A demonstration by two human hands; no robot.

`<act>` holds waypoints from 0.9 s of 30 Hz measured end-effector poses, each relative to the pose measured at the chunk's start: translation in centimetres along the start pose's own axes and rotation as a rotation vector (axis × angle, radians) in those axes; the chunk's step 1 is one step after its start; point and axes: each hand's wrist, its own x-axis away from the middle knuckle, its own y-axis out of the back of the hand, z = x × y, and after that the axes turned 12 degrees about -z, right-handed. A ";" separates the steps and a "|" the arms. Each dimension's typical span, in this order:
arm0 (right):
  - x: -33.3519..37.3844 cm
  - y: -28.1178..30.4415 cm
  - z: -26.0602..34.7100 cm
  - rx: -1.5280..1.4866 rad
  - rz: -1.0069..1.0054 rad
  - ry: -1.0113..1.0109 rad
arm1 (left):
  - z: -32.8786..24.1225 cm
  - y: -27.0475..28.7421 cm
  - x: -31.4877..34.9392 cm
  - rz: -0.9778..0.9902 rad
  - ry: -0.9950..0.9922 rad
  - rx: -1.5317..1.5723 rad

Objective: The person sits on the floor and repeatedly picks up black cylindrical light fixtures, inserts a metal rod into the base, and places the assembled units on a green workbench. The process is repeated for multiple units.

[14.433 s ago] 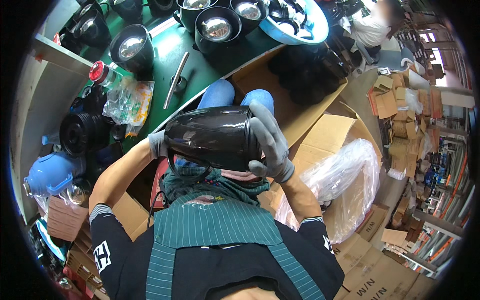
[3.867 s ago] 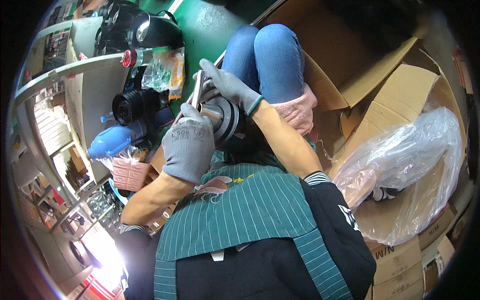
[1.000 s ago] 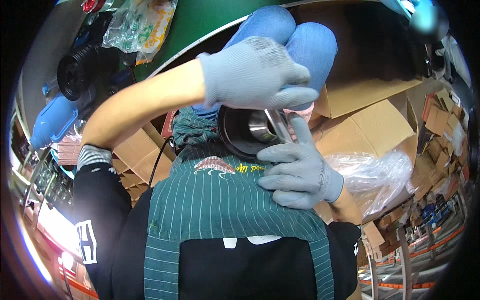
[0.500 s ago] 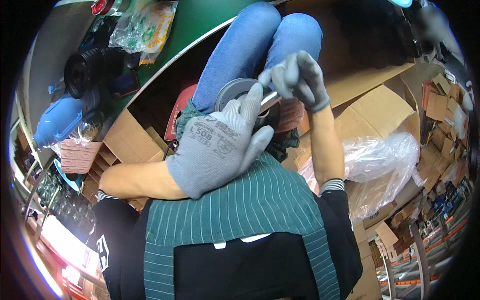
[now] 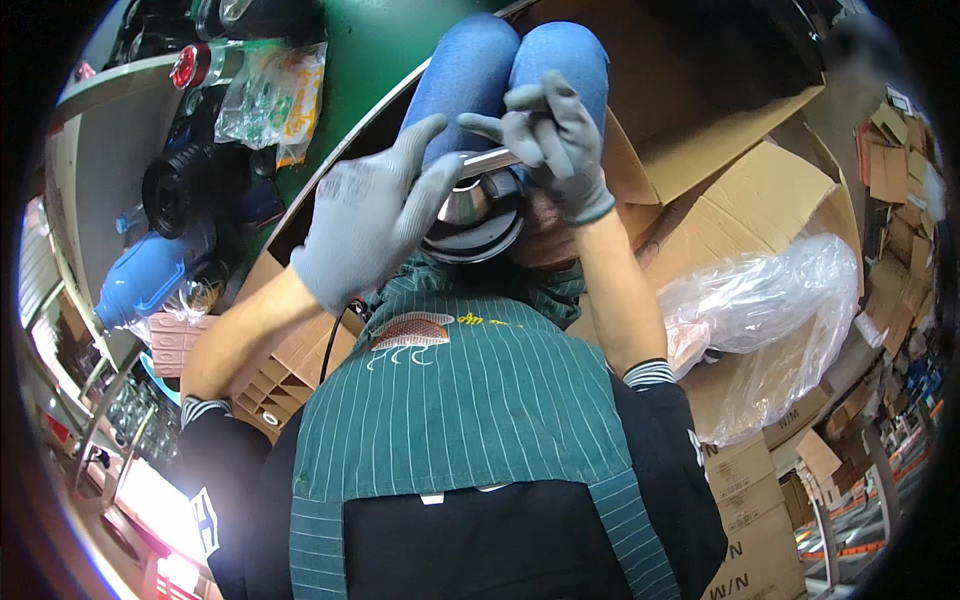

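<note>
Over my lap, a shiny metal bar point(image 5: 488, 162) spans the gap between my two grey-gloved hands. Its left end meets the thumb and fingers of my left hand point(image 5: 372, 210), whose forefinger sticks up apart. The curled fingers of my right hand point(image 5: 556, 150) close over its other end, with one finger pointing left. Just under the bar is a shiny rounded metal cup point(image 5: 463, 207) with a dark part beside it. Below that shows a round disc with a dark rim point(image 5: 470, 246). My hands partly hide how these parts join.
A green tabletop point(image 5: 372, 50) lies at the upper left, with a clear plastic bag point(image 5: 262, 100) and a blue jug point(image 5: 150, 275) near its edge. Open cardboard boxes point(image 5: 750, 195) and clear plastic wrap point(image 5: 760, 310) lie to the right. A divided carton point(image 5: 270, 390) is at lower left.
My left hand has shifted left and up and turned, its forefinger now apart from the thumb. My right hand has moved left. The bar has tilted nearer level, and the metal cup now shows.
</note>
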 end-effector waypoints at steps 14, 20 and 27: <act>5.1 -2.8 1.5 -0.521 -0.159 0.093 | 6.7 -2.7 -5.0 0.095 -0.459 0.143; 6.4 -3.7 4.6 -0.909 -0.198 0.046 | 5.3 -2.9 -8.0 0.223 -0.513 0.150; 10.2 -5.2 4.8 -0.134 -0.613 0.214 | 4.8 -4.8 -10.8 0.365 -0.325 0.362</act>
